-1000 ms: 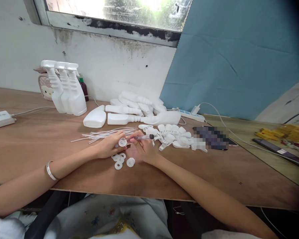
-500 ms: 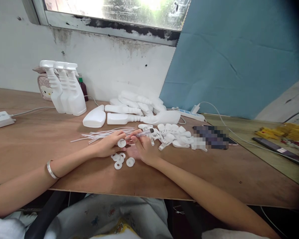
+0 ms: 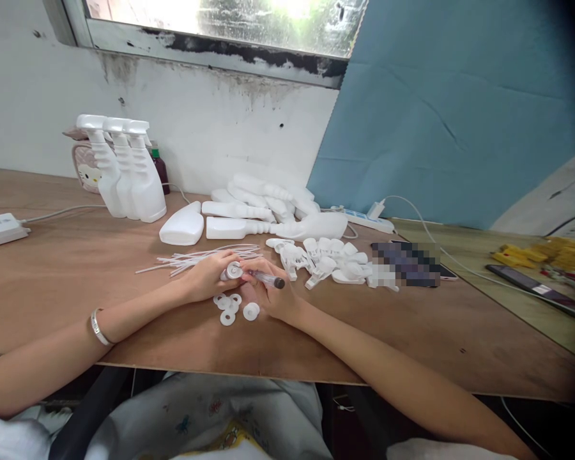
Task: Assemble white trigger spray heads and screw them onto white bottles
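Observation:
My left hand [image 3: 211, 276] is closed around a small white round plastic cap [image 3: 234, 270], its open face turned toward me. From the right, my right hand [image 3: 276, 299] grips a clear pen-like tool [image 3: 264, 278] with a dark end. The tool's other tip meets the cap or lies right beside it; fingers hide the exact contact. On the table just below my hands lie several white rings [image 3: 227, 317], and a separate white disc or small stack [image 3: 251, 311] sits nearer my right hand. Behind my left hand are thin white tubes [image 3: 172, 262].
White spray trigger heads [image 3: 323, 255] are heaped to the right, beside blurred phones [image 3: 407, 263]. White bottles [image 3: 239, 229] lie at the back. Three spray bottles [image 3: 141, 185] stand at the left. A power strip [image 3: 368, 220] and its cable sit near the blue cloth.
My right hand has tilted the pen-like tool, lowering its dark end toward me. My hands have drawn closer together, and the cap has turned and risen slightly.

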`<state>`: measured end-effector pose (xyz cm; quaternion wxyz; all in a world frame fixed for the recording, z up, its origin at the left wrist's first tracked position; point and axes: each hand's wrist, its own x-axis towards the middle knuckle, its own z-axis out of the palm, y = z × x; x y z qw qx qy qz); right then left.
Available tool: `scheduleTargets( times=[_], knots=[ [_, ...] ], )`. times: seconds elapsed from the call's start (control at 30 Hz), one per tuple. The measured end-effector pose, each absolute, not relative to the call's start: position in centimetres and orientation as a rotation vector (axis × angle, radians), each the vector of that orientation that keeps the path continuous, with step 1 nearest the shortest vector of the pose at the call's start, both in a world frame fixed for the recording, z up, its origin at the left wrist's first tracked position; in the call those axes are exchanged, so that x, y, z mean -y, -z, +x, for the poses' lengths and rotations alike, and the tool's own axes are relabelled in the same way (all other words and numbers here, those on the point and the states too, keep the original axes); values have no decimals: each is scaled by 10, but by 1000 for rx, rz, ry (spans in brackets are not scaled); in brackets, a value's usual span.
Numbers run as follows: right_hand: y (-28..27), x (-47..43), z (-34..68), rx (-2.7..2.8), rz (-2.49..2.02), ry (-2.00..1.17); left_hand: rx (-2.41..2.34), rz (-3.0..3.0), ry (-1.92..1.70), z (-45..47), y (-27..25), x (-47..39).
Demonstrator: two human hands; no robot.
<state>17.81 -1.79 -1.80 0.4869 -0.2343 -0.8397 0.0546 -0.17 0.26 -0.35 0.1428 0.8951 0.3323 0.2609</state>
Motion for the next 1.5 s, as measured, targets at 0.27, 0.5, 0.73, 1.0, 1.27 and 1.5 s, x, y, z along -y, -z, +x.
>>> scheduleTargets(
  times=[0.27, 0.5, 0.73, 1.0, 1.27, 1.5],
  knots=[
    [15, 16, 177, 2065, -600, -147, -1070, 2701, -638, -3, 9, -6],
    [9, 10, 180, 1961, -770, -361, -981, 2669, -676, -4, 8, -7],
    [14, 7, 181, 1893, -783, -539, -972, 2646, -672, -3, 5, -6],
    [22, 3, 181, 1807, -824, -688, -938, 2630, -675, -3, 1, -4],
    [21, 7, 181, 1806, -817, -729, -920, 2740, -641, -6, 6, -9],
    [20, 13, 182, 1851, -836, -443, -1053, 2673, -669, -4, 4, -5]
  ],
)
